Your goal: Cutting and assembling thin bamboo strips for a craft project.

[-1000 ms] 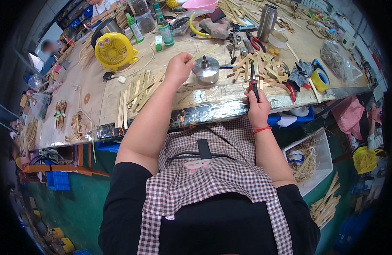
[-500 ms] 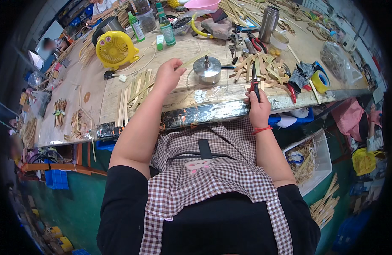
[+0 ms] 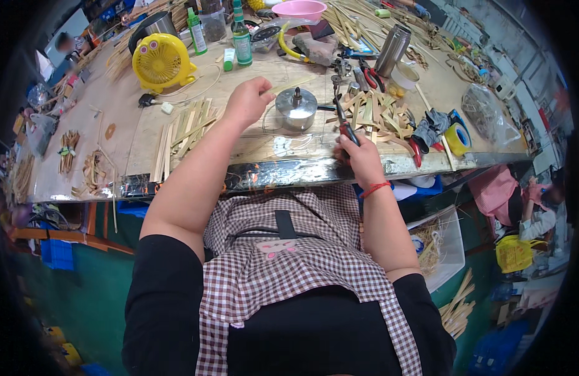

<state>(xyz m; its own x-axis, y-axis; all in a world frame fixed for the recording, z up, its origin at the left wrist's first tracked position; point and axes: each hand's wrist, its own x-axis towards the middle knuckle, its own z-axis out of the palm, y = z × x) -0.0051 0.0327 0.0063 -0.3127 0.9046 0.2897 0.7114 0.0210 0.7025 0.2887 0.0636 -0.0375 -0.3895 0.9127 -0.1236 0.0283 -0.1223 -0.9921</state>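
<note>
My left hand [image 3: 247, 104] is closed in a pinch on a thin pale bamboo strip [image 3: 294, 83], which points to the right behind a squat round metal burner [image 3: 296, 113] with a dark wick on top. Closed around red-and-black handles, my right hand [image 3: 363, 160] holds a pair of long-nosed pliers [image 3: 341, 114] upright at the table's front edge. The pliers' dark jaws rise just right of the burner; I see nothing between them. Left of my left forearm lie several loose bamboo strips [image 3: 184, 128].
A yellow fan [image 3: 162, 62] stands at the back left, near green bottles [image 3: 242, 42]. Short bamboo pieces [image 3: 389, 116] are heaped right of the pliers, with a steel flask [image 3: 393, 50], a blue-and-yellow tape roll [image 3: 457, 139] and a grey cloth [image 3: 432, 127] around them.
My right hand has brought the pliers leftward, closer to the burner. My left hand still pinches the strip. The whole view has shifted slightly.
</note>
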